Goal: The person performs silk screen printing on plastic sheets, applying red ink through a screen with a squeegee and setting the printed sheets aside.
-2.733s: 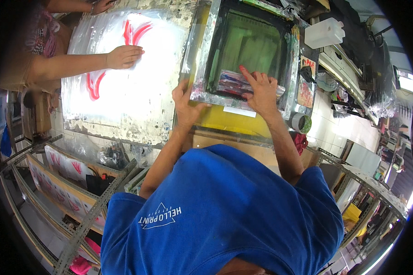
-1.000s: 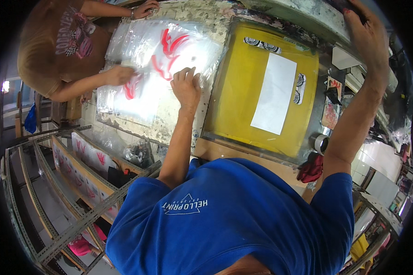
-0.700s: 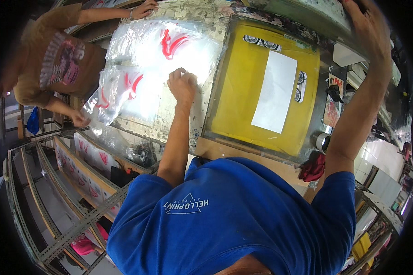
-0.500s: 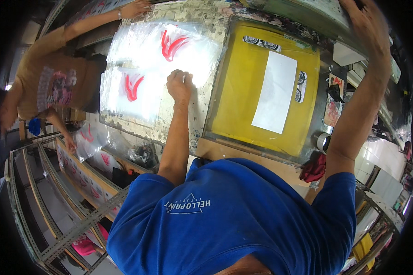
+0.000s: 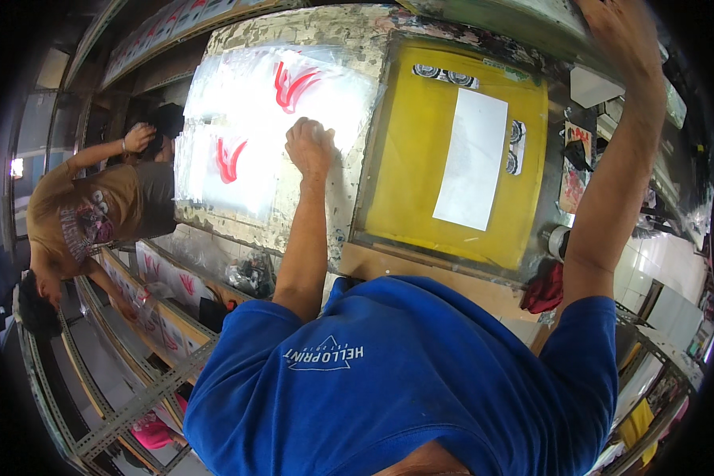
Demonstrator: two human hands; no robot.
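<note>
Two clear plastic sheets (image 5: 250, 163) with red brush-stroke marks lie side by side on the worn, paint-flaked tabletop (image 5: 345, 170). My left hand (image 5: 309, 147) rests at their right edge with its fingers curled in; what it may hold is hidden. To its right lies a yellow screen (image 5: 404, 159) in a frame, with a blank white paper strip (image 5: 472, 159) and two small black-and-white printed pieces on it. My right hand (image 5: 623, 36) is raised at the far right, against the edge of a pale green frame (image 5: 508, 24); its fingertips run out of the picture.
At the left a co-worker in a brown shirt (image 5: 95, 218) stands beside slatted metal racks (image 5: 95, 365) bearing printed sheets. A dark red cloth (image 5: 542, 287) and a roll of tape (image 5: 558, 240) lie right of the yellow screen. Cluttered shelves stand at the far right.
The co-worker has drawn one arm back from the table's far side and lowered the other hand, with its clear printed sheet, to the rack. My hands have hardly moved.
</note>
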